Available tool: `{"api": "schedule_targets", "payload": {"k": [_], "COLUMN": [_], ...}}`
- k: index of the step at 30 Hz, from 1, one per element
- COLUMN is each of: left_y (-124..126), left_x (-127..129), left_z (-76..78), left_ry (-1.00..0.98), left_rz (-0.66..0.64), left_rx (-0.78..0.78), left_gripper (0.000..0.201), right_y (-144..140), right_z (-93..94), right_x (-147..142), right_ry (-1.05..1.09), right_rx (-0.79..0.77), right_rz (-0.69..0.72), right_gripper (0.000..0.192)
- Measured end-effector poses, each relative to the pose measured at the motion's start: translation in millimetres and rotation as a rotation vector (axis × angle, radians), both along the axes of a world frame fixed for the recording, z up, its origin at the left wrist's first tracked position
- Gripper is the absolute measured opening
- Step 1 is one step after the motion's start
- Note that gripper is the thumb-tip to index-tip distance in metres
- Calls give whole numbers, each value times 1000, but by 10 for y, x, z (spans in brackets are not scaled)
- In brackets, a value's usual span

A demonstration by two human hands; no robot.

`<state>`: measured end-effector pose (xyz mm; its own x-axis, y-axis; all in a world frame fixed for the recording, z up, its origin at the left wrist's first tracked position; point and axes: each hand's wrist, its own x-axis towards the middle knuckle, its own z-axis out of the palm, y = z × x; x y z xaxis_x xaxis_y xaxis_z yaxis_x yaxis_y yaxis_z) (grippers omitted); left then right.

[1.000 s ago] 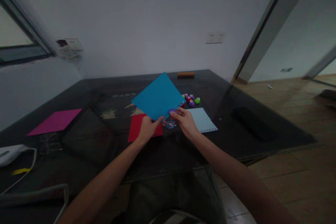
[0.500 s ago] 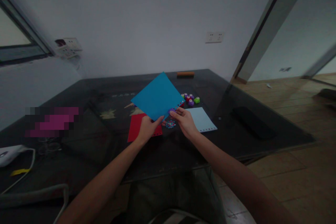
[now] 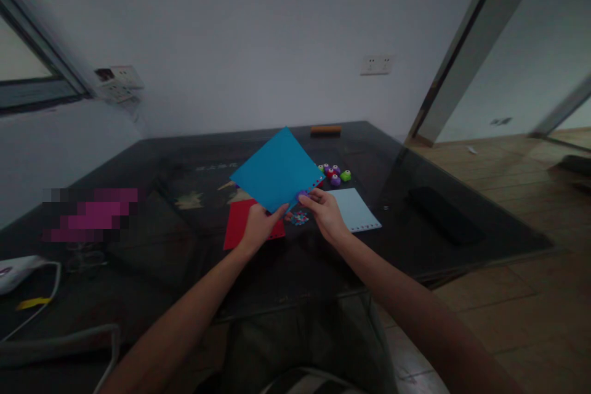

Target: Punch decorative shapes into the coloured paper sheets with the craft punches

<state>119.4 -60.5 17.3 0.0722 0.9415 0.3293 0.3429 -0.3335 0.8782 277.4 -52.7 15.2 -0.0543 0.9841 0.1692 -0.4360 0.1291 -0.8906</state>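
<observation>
My left hand (image 3: 262,223) is closed on the lower corner of a blue sheet of paper (image 3: 279,169), which is raised and tilted above the table. Small holes run along the sheet's lower right edge. At that edge my right hand (image 3: 327,212) grips a small purple paper punch (image 3: 302,194); the fingers partly cover it. Beneath the hands lies a little heap of coloured paper bits (image 3: 300,218). A red sheet (image 3: 235,225) with holes along its near edge lies partly under my left hand. To the right is a pale sheet (image 3: 355,206), also holed along its near edge.
Behind the blue sheet stand several small coloured punches (image 3: 335,180). A brown roll (image 3: 325,130) lies at the table's far edge, and a dark flat object (image 3: 443,215) at the right. On the left are a blurred-out pink item (image 3: 99,215) and a white device (image 3: 18,271) with a cable.
The view has shifted very slightly. Both hands, the blue sheet and the purple punch keep practically the same positions.
</observation>
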Motion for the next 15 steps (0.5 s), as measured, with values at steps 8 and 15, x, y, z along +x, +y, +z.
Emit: {"api": "schedule_targets", "payload": {"k": [8,15], "left_y": [-3,-2], "left_x": [9,4], "left_z": [-34,-43], "left_ry": [9,-12], "left_rz": [33,94], "left_rx": [16,12], "left_gripper": [23,23], "right_y": [15,32], "right_z": [-6,-41], "right_x": [15,13], "right_ry": [-17,-36], "right_rx": [8,43], "right_rz": [-1,-7], "right_gripper": [27,26]}}
